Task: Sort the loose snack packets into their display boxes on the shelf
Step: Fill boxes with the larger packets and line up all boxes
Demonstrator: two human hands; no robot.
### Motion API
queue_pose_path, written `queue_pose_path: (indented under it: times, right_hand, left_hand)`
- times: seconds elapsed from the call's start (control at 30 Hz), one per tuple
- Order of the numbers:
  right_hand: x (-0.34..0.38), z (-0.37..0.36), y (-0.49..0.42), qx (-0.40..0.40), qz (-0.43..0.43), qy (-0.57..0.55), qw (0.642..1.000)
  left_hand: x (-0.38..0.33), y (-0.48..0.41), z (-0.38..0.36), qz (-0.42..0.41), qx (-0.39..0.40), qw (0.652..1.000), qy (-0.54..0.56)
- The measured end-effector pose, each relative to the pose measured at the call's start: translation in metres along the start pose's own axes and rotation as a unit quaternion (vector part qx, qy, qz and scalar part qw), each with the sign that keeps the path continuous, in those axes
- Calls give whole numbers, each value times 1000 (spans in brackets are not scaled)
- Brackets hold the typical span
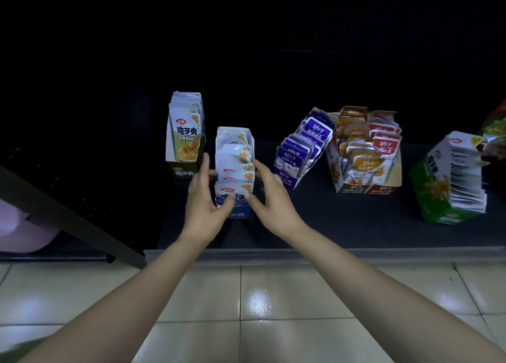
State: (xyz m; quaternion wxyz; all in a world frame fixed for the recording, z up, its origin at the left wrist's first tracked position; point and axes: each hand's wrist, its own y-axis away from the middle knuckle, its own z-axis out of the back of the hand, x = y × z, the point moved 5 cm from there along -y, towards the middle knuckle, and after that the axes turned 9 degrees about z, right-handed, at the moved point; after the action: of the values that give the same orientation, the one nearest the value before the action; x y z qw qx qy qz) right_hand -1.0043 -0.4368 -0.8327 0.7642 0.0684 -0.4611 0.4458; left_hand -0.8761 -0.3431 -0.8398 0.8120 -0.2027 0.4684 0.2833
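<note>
Slanted panel (68, 215): a dark board leans across the left, closing off that side.
Olive box (183, 154): stands upright at the left of the shelf (342, 225), packed full, just beside the left hand's fingers.
Left hand (204, 206): spread, with straight fingers along the blue box's left wall and the thumb on the front packet, likely to square the row.
Blue box (239, 215): upright between both hands. Its packets (235, 171) stand in an uneven file, so they probably need tamping down.
Right hand (271, 198): spread, with fingers against the right wall and the thumb near the front packet, mirroring the left.
Purple box (298, 154): tilted, leaning toward the orange-and-red box (367, 154), near the right hand's knuckles, so there is little elbow room there.
Green box (449, 182): lies tipped at the far right, well apart, its packets fanned out of the open side.
Shelf lip (328, 253): a pale front edge. Bare dark shelf lies between it and the boxes, leaving room to slide things forward.
</note>
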Motion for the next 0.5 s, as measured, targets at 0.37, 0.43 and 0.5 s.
queue_pose_path:
  times: [0.37,0.43,0.5]
  right_hand:
    - [-2,5,-4,-55,19,-65,996]
    - [-1,6,-1,-76,21,-73,994]
    - [-4,2,1,-48,32,-38,998]
  left_hand:
    - [8,-4,-4,-10,-5,1000,-7]
    - [9,-4,-6,-10,-4,1000,-15]
    - [11,-1,-8,-9,-2,999,-52]
